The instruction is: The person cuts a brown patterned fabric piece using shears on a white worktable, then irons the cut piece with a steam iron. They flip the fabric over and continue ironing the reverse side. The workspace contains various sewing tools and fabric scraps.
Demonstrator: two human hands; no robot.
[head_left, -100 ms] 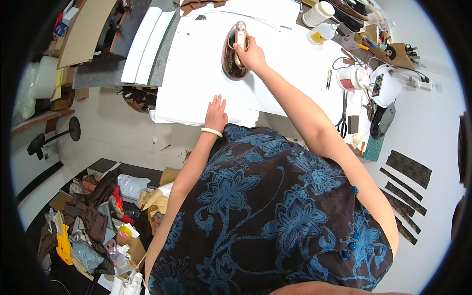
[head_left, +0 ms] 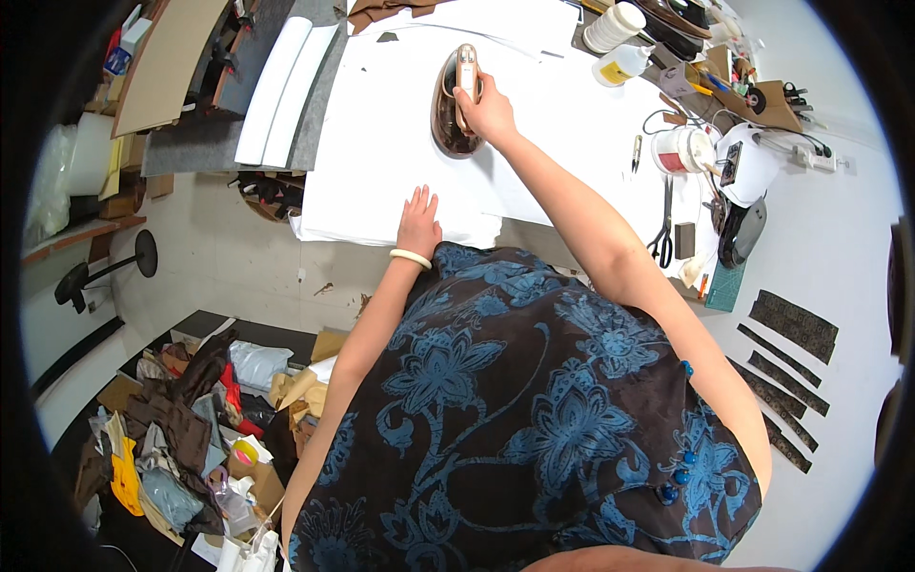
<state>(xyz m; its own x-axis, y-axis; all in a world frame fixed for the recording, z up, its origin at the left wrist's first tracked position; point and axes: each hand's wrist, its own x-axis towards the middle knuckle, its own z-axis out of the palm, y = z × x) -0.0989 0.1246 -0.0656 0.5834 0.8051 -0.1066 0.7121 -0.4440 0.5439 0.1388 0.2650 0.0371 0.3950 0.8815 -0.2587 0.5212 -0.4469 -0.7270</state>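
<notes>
Gripping iron [head_left: 445, 122], right hand [head_left: 490, 110] outstretched

The iron [head_left: 445, 124] sits on the table [head_left: 372, 114], left of scissors [head_left: 667, 208].

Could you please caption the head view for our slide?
Right hand grips a glossy brown iron on white covering; left hand rests flat nearby.

Open lane left of iron [head_left: 442, 119], bottle [head_left: 618, 69], tub [head_left: 679, 153] rightward, possibly brown cloth [head_left: 393, 14] beyond
</notes>
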